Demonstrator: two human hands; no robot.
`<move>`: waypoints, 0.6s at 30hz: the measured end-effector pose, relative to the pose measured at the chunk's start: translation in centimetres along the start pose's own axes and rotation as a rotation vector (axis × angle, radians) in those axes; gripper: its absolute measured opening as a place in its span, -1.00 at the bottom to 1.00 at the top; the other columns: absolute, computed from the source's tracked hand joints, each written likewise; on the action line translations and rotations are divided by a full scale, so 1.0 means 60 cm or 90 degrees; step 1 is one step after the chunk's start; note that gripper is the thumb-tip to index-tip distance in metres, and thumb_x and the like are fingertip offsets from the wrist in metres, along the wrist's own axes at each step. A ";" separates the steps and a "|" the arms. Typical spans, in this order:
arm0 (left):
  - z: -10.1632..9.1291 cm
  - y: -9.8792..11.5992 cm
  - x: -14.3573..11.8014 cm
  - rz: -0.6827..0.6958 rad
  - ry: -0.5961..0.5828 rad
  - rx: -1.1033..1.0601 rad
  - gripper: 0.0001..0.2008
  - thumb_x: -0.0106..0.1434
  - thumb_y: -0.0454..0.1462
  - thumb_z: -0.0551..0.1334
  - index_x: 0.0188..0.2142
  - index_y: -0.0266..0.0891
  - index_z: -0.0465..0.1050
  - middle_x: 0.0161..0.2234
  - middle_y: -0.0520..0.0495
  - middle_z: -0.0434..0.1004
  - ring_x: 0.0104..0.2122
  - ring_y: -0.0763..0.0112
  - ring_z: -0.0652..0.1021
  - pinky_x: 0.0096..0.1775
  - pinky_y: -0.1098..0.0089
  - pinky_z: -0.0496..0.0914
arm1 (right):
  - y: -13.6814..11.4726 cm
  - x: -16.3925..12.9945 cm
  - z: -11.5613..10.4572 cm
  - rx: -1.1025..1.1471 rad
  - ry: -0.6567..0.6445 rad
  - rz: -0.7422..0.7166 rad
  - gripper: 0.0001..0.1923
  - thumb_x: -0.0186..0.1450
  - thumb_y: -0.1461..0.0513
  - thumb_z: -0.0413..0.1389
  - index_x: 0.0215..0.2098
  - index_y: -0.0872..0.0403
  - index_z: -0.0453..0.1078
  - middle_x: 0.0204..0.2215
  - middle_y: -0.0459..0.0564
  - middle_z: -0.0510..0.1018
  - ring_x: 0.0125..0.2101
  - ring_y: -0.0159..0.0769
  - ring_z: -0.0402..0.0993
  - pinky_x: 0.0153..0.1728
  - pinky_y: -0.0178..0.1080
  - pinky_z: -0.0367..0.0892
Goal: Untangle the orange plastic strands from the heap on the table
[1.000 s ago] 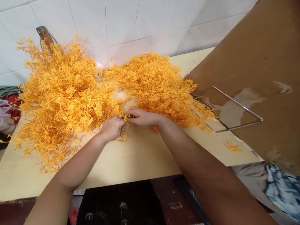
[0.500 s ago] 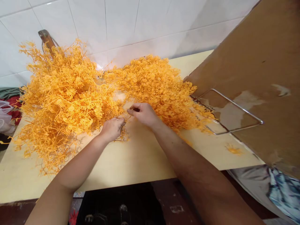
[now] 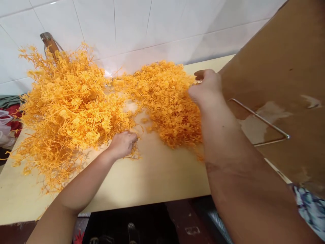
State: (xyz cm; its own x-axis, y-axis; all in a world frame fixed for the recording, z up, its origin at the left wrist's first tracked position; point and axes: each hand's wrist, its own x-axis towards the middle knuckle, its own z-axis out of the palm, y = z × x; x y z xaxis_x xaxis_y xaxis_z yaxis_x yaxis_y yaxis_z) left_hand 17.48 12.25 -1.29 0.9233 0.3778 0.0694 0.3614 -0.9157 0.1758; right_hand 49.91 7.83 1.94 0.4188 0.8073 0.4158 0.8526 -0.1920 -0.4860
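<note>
From the head camera, looking down over the pale yellow table [image 3: 152, 176], two heaps of orange plastic sprigs lie against the white tiled wall [image 3: 152, 23]: the larger left heap [image 3: 66, 105] at about ten o'clock from the table's middle, the smaller right heap [image 3: 167, 98] at about one o'clock, the two nearly meeting at twelve. The left hand [image 3: 123, 144] rests low at the near edge of the larger heap, its fingers curled together and pinching a few thin orange strands against the tabletop; just what it grips is tangled and hard to make out. The right hand [image 3: 207, 89] is raised over the far right edge of the smaller heap, at about two o'clock, seen from the back with fingers bent inward; whether anything is pinched in it I cannot tell, since the fingertips are turned away. Just beside it, at three o'clock, leans a brown cardboard sheet [image 3: 284, 67] with a bent metal wire frame [image 3: 266, 125] lying on it. A wooden handle [image 3: 49, 42] pokes up behind the larger heap at eleven o'clock. To my eye, working these sprigs well means holding a tangle down with one hand and drawing a single sprig out slowly with the other, so the brittle branches slip free of their neighbours rather than snap or drag the whole heap along.
</note>
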 end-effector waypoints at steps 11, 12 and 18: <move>-0.003 -0.002 0.001 -0.002 -0.008 0.003 -0.76 0.25 -0.27 -0.08 -0.41 -0.20 0.32 -0.40 -0.05 0.44 -0.32 0.39 0.44 -0.40 0.39 0.21 | -0.117 -0.008 0.019 -0.176 0.001 0.188 -0.78 0.12 0.16 0.06 -0.33 0.10 0.45 -0.26 0.22 0.43 -0.05 0.18 0.19 -0.17 0.13 0.16; -0.003 -0.003 0.002 0.002 -0.009 0.004 -0.76 0.25 -0.27 -0.08 -0.41 -0.20 0.32 -0.41 -0.05 0.44 -0.32 0.39 0.44 -0.40 0.39 0.21 | -0.125 -0.011 0.024 -0.182 -0.004 0.151 -0.75 0.12 0.17 0.06 -0.28 0.12 0.44 -0.21 0.23 0.42 -0.04 0.16 0.18 -0.16 0.11 0.16; -0.005 -0.005 0.004 0.000 0.007 0.012 -0.75 0.26 -0.24 -0.10 -0.44 -0.21 0.28 -0.42 -0.05 0.42 -0.35 0.40 0.43 -0.41 0.40 0.20 | -0.207 -0.037 0.092 -0.123 -0.196 -0.164 -0.43 0.08 0.06 0.13 0.03 0.08 0.28 0.06 0.10 0.29 0.03 0.01 0.11 -0.03 -0.05 0.09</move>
State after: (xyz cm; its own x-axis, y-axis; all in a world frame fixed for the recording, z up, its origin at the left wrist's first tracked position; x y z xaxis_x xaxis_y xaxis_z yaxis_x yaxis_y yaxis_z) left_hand 17.57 12.65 -1.04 0.9221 0.3788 0.0796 0.3636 -0.9182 0.1574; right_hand 36.67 11.50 2.84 0.0976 0.9655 0.2413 0.9719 -0.0403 -0.2321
